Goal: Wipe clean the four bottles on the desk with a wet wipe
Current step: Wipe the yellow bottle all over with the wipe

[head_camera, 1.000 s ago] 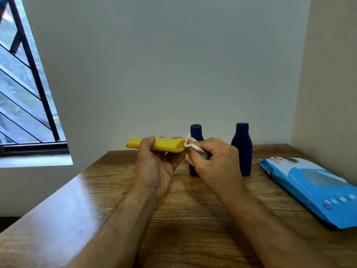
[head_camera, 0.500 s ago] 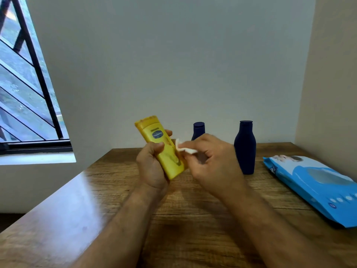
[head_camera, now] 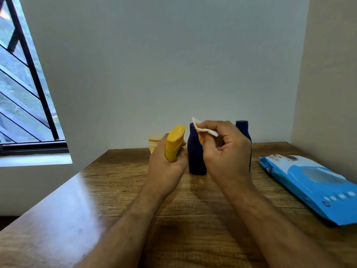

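My left hand [head_camera: 166,169] grips a yellow bottle [head_camera: 173,143] and holds it nearly upright above the wooden desk [head_camera: 193,209]. My right hand [head_camera: 224,151] pinches a small white wet wipe [head_camera: 202,127] a short way to the right of that bottle, apart from it. Behind my hands stand two dark blue bottles: one [head_camera: 195,157] between my hands, the other [head_camera: 243,128] mostly hidden by my right hand. A pale yellow bottle [head_camera: 154,142] peeks out behind my left hand.
A blue wet wipe pack [head_camera: 313,184] lies flat at the desk's right side. Walls close off the back and the right. A barred window [head_camera: 23,89] is at the left.
My left hand has turned the yellow bottle from lying sideways to nearly upright. My right hand has lifted the wipe off the bottle and up. The pale yellow bottle has come into view.
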